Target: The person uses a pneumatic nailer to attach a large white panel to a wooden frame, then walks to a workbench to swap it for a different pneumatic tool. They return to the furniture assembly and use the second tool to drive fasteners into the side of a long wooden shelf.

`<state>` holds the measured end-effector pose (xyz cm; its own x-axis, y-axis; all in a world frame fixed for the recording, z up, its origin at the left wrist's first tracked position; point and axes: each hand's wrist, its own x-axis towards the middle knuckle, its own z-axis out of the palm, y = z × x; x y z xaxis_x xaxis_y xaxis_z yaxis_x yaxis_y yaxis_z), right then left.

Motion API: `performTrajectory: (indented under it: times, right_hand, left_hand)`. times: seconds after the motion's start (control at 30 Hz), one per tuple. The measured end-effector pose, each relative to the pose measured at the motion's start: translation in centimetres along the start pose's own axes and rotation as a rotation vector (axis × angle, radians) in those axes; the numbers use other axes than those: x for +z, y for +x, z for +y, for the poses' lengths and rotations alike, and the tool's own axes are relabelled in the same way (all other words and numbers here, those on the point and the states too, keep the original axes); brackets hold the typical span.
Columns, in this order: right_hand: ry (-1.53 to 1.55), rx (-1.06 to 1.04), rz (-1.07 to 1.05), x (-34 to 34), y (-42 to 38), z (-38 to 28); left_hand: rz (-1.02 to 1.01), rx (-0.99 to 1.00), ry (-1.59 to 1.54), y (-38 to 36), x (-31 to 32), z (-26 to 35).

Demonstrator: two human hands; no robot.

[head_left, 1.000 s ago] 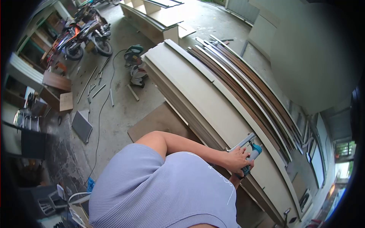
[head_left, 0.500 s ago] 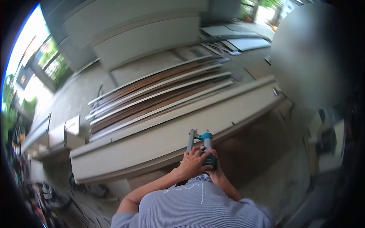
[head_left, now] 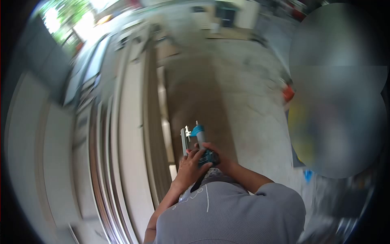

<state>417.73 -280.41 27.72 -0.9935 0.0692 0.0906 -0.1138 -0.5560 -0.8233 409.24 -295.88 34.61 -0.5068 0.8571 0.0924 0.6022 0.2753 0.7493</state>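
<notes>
Both hands hold a teal and grey nail gun (head_left: 196,140) in front of my chest. My left hand (head_left: 190,164) wraps the gun's body from the left side. My right hand (head_left: 215,156) grips its handle from the right. The gun's metal magazine and nose point away from me, above a brown board (head_left: 195,97) on the floor. The picture is blurred by head motion.
A stack of long pale and brown boards (head_left: 126,134) runs along the left. Bare concrete floor (head_left: 252,105) lies to the right. A blurred person stands at the right edge. Bright daylight and greenery show at the top left.
My view has swung round fast to the right: the board stack has moved from ahead to my left. Both hands have stayed on the nail gun and lifted it off the boards.
</notes>
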Motion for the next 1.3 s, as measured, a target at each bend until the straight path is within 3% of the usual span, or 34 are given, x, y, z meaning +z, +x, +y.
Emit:
performTrajectory:
  times: [0.1, 0.17, 0.23, 0.27, 0.47, 0.5, 0.57, 0.7, 0.73, 0.77, 0.87, 0.93, 0.97, 1.03, 1.13, 1.3]
  right_hand:
    - [-0.399, -0.277, 0.217, 5.9, -1.5, -1.4]
    - [0.518, 0.084, 0.347, 10.7, -2.1, -2.0]
    - [0.567, 0.017, 0.408, 15.4, -3.3, -0.8]
    - [0.606, -0.023, 0.486, 6.2, -3.4, -2.7]
    - [0.562, -0.266, 0.668, 13.7, -3.0, -3.7]
    - [0.558, -0.303, 0.717, 2.1, -11.0, -7.6]
    - [0.542, -0.376, 0.644, -0.8, -13.9, -7.7]
    - [-0.159, -0.517, 0.759, -5.5, -18.3, -10.9]
    - [-0.356, -0.505, 0.810, -11.2, -20.3, -11.1]
    - [-0.364, -0.528, 0.810, -12.6, -21.0, -12.3]
    - [-0.144, -0.668, 0.871, -17.8, -22.7, -15.6]
    - [0.943, -0.489, 0.765, -21.6, -24.0, -20.0]
    - [0.942, -0.516, 0.775, -22.5, -25.1, -21.6]
    - [0.731, -0.555, 1.037, -20.8, -26.2, -26.1]
    - [0.762, -0.526, 1.002, -29.2, -29.7, -23.7]
    - [0.669, -0.592, 1.222, -33.1, -33.8, -26.2]
  left_hand:
    - [-0.125, 0.178, -0.072, -0.5, -3.9, 0.8]
    - [-0.237, 0.274, -0.102, -3.0, -6.0, 1.0]
    - [-0.270, 0.383, -0.097, -6.1, -8.0, 0.9]
    - [-0.365, 0.366, -0.064, 1.8, -2.7, 1.8]
    - [-0.603, 0.454, 0.005, 3.2, -3.6, 1.4]
    - [-0.635, 0.478, 0.010, 8.9, 9.7, 6.4]
    - [-0.673, 0.515, 0.035, 10.6, 11.8, 8.8]
    - [-0.764, 0.530, 0.015, 15.3, 17.7, 13.2]
    - [-0.788, 0.523, 0.021, 18.2, 23.3, 13.5]
    - [-0.784, 0.544, 0.033, 19.5, 24.9, 14.8]
    - [-0.799, 0.566, -0.037, 22.7, 29.2, 18.1]
    - [-0.811, 0.590, -0.109, 24.9, 31.6, 20.4]
    - [-0.816, 0.583, -0.193, 25.9, 32.9, 21.4]
    - [-0.859, 0.585, -0.219, 27.9, 35.0, 23.7]
    - [-0.945, 0.561, -0.264, 29.9, 37.8, 25.4]
    - [-1.151, 0.511, -0.220, 35.0, 42.5, 29.1]
